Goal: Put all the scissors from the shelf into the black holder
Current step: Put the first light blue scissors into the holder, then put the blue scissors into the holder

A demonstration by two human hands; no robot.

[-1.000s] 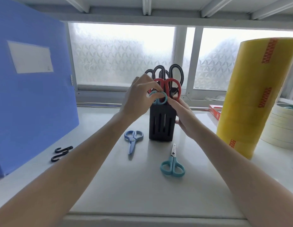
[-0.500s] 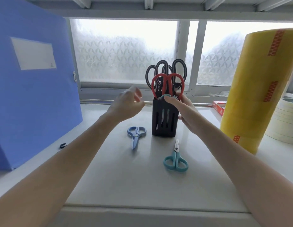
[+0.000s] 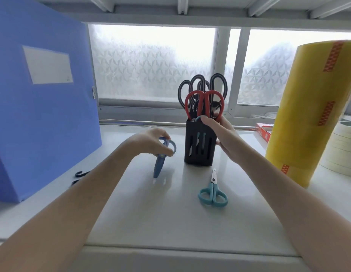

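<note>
The black holder (image 3: 199, 146) stands at the middle of the white shelf (image 3: 170, 222). Black-handled scissors (image 3: 202, 85), red-handled scissors (image 3: 204, 103) and a teal pair stick out of it. My right hand (image 3: 221, 134) grips the holder's right side and top rim. My left hand (image 3: 151, 143) is closed on the handles of the blue scissors (image 3: 159, 165), which tilt with their tip on the shelf left of the holder. Teal scissors (image 3: 213, 193) lie flat in front of the holder.
A big blue file box (image 3: 43, 105) stands at the left, with black hooks (image 3: 80, 174) beside it. A tall stack of yellow tape rolls (image 3: 312, 114) and pale tape rolls (image 3: 343, 150) stand at the right. A red box (image 3: 265, 130) lies behind them.
My left hand let go of the teal scissors in the holder, moved down and left, and took the blue scissors by the handles, tilting them up. My right hand stayed on the holder.
</note>
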